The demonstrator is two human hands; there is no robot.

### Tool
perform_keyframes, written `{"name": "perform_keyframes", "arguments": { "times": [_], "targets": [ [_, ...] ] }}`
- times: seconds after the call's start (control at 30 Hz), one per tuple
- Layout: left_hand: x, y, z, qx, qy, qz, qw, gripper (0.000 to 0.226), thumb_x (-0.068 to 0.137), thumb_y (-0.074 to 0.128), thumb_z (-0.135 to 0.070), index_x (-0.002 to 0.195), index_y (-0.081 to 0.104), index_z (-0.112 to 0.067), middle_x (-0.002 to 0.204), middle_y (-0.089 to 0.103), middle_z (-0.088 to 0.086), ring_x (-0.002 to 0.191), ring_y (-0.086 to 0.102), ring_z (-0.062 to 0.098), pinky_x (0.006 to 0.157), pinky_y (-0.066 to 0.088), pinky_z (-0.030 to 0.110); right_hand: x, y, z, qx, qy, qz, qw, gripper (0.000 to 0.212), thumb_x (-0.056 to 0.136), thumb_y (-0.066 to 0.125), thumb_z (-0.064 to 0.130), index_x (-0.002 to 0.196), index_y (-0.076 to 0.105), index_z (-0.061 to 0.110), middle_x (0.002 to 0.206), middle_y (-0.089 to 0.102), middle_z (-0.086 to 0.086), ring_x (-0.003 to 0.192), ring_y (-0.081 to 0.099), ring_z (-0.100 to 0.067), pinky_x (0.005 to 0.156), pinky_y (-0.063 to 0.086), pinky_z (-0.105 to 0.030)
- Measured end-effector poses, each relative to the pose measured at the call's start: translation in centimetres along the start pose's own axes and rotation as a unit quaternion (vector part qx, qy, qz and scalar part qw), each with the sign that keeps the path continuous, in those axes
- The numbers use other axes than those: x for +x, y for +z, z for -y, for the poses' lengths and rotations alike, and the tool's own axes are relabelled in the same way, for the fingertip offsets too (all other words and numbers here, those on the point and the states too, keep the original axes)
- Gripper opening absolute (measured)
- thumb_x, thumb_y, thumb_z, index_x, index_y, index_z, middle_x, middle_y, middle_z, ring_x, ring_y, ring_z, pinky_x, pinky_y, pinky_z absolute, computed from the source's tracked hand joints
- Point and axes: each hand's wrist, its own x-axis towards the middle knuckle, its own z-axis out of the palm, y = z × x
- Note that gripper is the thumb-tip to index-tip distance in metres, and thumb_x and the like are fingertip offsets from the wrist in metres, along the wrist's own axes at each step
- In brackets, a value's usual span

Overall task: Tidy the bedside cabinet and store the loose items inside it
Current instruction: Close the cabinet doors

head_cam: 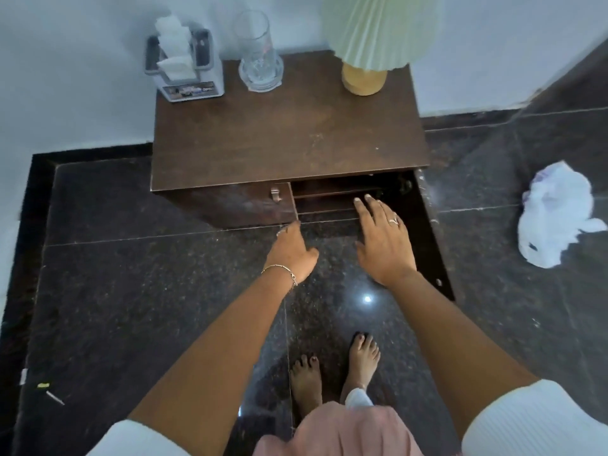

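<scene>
A dark wooden bedside cabinet (289,139) stands against the wall. Its right door (434,232) is swung open toward me, showing dark shelves (329,195) inside. The left door (243,205) with a small metal handle is closed. My right hand (383,238) reaches into the open compartment, fingers spread, holding nothing. My left hand (294,250) hovers by the lower edge of the left door, fingers pointing forward, empty. On top stand a tissue holder (184,64), a glass vase (260,51) and a lamp (365,44) with a pleated shade.
A crumpled white plastic bag (556,215) lies on the dark granite floor to the right of the cabinet. Small bits of litter (49,393) lie at the lower left. My bare feet (332,366) stand in front of the cabinet.
</scene>
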Motion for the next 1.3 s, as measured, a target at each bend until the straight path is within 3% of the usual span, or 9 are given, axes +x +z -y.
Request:
{"name": "perform_keyframes", "arguments": {
  "times": [0.07,0.2,0.37,0.5,0.67,0.83,1.0,1.2,1.3],
  "targets": [
    [-1.1,2.1,-2.3,0.020,0.037,0.024,0.999,0.066,0.089,0.057,-0.022,0.148,0.026,-0.014,0.151,0.033,0.010,0.127,0.049,0.030,0.107,0.041,0.042,-2.9,0.2,-3.2,0.033,0.073,-0.006,0.997,0.080,0.090,0.057,0.029,0.153,0.009,0.018,0.159,0.013,-0.003,0.147,0.013,-0.021,0.119,0.021,-0.041],
    [-2.7,7.0,-6.9,0.090,0.130,0.054,0.986,0.061,0.092,0.055,-0.022,0.147,0.029,-0.014,0.156,0.026,0.005,0.144,0.026,0.020,0.116,0.024,0.031,-7.2,1.1,-8.6,0.133,0.223,-0.039,0.965,0.067,0.095,0.049,0.030,0.151,0.017,0.012,0.158,0.019,-0.004,0.146,0.017,-0.022,0.118,0.021,-0.041],
    [-3.8,12.5,-10.9,0.195,0.221,0.084,0.952,0.060,0.093,0.053,-0.022,0.148,0.029,-0.019,0.159,0.014,-0.006,0.140,0.032,0.019,0.111,0.036,0.037,-9.6,3.0,-13.4,0.223,0.304,-0.054,0.925,0.047,0.102,0.034,0.026,0.147,0.031,0.014,0.154,0.030,-0.002,0.142,0.026,-0.021,0.114,0.023,-0.038],
    [-3.5,15.4,-12.7,0.322,0.311,0.063,0.892,0.069,0.092,0.054,-0.022,0.151,0.017,-0.021,0.161,0.000,-0.008,0.146,0.017,0.017,0.108,0.039,0.041,-10.0,4.2,-16.1,0.318,0.313,-0.009,0.895,0.040,0.102,0.031,0.021,0.140,0.043,0.021,0.145,0.046,-0.003,0.131,0.044,-0.025,0.105,0.035,-0.038],
    [-2.5,18.1,-14.0,0.417,0.355,0.062,0.834,0.074,0.092,0.053,-0.020,0.152,0.008,-0.020,0.160,-0.010,-0.005,0.149,0.001,0.018,0.113,0.032,0.043,-10.0,5.0,-18.0,0.349,0.291,0.037,0.890,0.047,0.097,0.036,0.009,0.140,0.043,0.027,0.142,0.049,0.000,0.129,0.047,-0.022,0.102,0.040,-0.035],
    [-2.4,19.6,-13.6,0.470,0.335,0.108,0.809,0.075,0.092,0.054,-0.025,0.152,0.009,-0.015,0.161,-0.008,0.002,0.149,-0.001,0.020,0.119,0.019,0.042,-10.0,5.7,-18.7,0.369,0.266,0.074,0.888,0.048,0.096,0.037,0.009,0.139,0.045,0.028,0.139,0.054,-0.001,0.125,0.051,-0.024,0.100,0.044,-0.035],
    [-2.7,20.8,-12.7,0.512,0.323,0.149,0.782,0.089,0.091,0.057,-0.028,0.151,-0.006,-0.007,0.157,-0.022,0.011,0.149,-0.006,0.023,0.122,0.006,0.037,-10.5,6.5,-19.1,0.368,0.231,0.087,0.896,0.049,0.090,0.041,0.005,0.134,0.051,0.025,0.131,0.060,-0.004,0.119,0.055,-0.025,0.097,0.046,-0.034],
    [-2.5,21.7,-12.6,0.506,0.330,0.142,0.784,0.092,0.089,0.058,-0.029,0.151,-0.008,-0.008,0.156,-0.028,0.009,0.149,-0.002,0.020,0.121,0.009,0.039,-11.0,7.9,-19.5,0.382,0.248,0.028,0.890,0.043,0.089,0.051,0.010,0.127,0.058,0.030,0.119,0.066,-0.003,0.107,0.062,-0.024,0.086,0.050,-0.031],
    [-2.6,21.6,-11.8,0.495,0.328,0.129,0.794,0.091,0.089,0.058,-0.030,0.151,-0.006,-0.011,0.156,-0.027,0.005,0.149,0.002,0.018,0.121,0.013,0.041,-11.2,8.3,-18.8,0.391,0.248,0.009,0.886,0.048,0.086,0.050,0.004,0.127,0.058,0.029,0.119,0.066,-0.003,0.107,0.061,-0.025,0.085,0.048,-0.032]
  ]
}}
